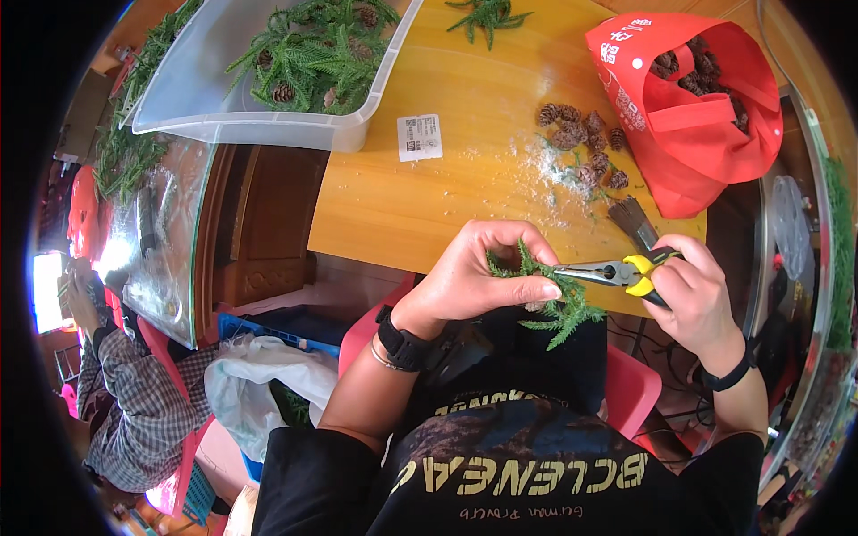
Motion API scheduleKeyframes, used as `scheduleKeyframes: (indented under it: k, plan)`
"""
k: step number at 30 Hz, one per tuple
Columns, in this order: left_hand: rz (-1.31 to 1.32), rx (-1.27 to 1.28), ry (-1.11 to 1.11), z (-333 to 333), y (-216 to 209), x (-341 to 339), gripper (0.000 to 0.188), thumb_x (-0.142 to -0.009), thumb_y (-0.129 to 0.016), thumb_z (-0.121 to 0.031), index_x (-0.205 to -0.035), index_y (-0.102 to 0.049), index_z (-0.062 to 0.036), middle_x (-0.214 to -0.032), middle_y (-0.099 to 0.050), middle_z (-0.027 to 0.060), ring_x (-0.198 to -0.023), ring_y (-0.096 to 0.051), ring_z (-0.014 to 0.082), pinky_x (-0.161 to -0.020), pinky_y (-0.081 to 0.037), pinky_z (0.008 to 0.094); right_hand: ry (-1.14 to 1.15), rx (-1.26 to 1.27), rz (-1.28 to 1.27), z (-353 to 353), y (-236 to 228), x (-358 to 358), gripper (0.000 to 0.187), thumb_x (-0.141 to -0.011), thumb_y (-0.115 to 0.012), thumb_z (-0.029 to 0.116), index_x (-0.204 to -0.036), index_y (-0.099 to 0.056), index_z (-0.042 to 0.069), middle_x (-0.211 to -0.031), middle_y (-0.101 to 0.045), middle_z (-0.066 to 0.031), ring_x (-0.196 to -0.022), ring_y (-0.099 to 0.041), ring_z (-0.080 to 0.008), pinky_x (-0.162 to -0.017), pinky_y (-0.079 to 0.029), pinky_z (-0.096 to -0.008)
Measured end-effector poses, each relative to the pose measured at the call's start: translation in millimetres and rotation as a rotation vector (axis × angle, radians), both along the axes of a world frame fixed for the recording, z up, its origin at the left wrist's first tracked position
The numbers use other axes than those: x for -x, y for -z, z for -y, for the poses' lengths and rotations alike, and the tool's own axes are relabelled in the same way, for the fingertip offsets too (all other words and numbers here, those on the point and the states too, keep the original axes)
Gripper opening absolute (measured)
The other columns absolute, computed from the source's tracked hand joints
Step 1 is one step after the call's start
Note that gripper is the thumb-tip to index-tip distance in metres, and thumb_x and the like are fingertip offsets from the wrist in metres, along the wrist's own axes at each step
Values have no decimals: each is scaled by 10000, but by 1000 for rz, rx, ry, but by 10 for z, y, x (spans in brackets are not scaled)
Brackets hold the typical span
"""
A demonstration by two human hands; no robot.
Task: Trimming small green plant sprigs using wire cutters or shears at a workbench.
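My left hand (487, 279) pinches a small green artificial pine sprig (572, 314) between thumb and fingers, in front of the table's near edge. In my right hand (700, 290) is a pair of needle-nose pliers (636, 272) with yellow and black handles. The pliers' jaws point left and reach the sprig beside my left thumb; whether they grip a stem or wire there is too small to tell. Beyond the pliers, a flat brush (633, 221) with dark bristles lies at the table edge. Loose pine cones (572, 134) and white flakes are scattered past it.
A clear plastic bin (357, 129) of green sprigs and cones stands at the far left of the wooden table (384, 210). A red bag (688, 161) of cones sits at the right. A white label (419, 137) lies between. Another person in a checked sleeve (147, 402) sits at left.
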State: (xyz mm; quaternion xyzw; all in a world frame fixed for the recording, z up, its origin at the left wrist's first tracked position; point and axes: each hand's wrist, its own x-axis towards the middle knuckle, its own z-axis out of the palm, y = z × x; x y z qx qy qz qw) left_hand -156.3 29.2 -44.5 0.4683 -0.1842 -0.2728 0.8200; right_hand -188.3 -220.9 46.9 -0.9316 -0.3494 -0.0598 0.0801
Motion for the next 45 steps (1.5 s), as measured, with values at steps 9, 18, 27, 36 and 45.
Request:
scheduleKeyframes:
  k: [9,18,27,36,45]
  plan:
    - [-23,47,4,30,38,7,181,-761,-728,-68,-890,-613,-13,-780,-635,7,-681,-574,36,-603,-452,181,144,-284,-555,59,52,20,189,-623,-711,59,-716,-558,-1,-798,-622,-131,-860,-598,-332,-713,-487,-363]
    - [-18,30,-33,18,8,-4,169,-744,-723,-34,-848,-593,-4,-820,-592,53,-695,-565,101,-622,-465,229,140,-248,-420,33,62,50,208,-612,-729,85,-703,-562,1,-790,-608,-158,-813,-606,-325,-672,-485,-355]
    - [56,43,-59,37,36,3,111,-756,-686,3,-811,-593,-21,-825,-589,73,-743,-563,129,-651,-452,238,78,-234,-327,-6,92,80,234,-603,-740,77,-664,-528,-2,-700,-564,-149,-725,-602,-322,-630,-484,-367]
    - [51,-12,-131,74,31,25,179,-728,-720,14,-841,-585,-20,-832,-585,44,-790,-558,112,-713,-442,237,234,-244,-377,-47,112,133,242,-596,-739,73,-678,-526,-5,-759,-583,-173,-749,-604,-320,-634,-479,-371]
    - [357,-220,-288,100,85,17,228,-666,-779,-7,-813,-607,-33,-829,-607,55,-780,-573,128,-706,-441,247,159,-42,-62,-92,-38,129,212,-605,-740,94,-737,-586,29,-730,-608,-84,-927,-577,-294,-732,-469,-395]
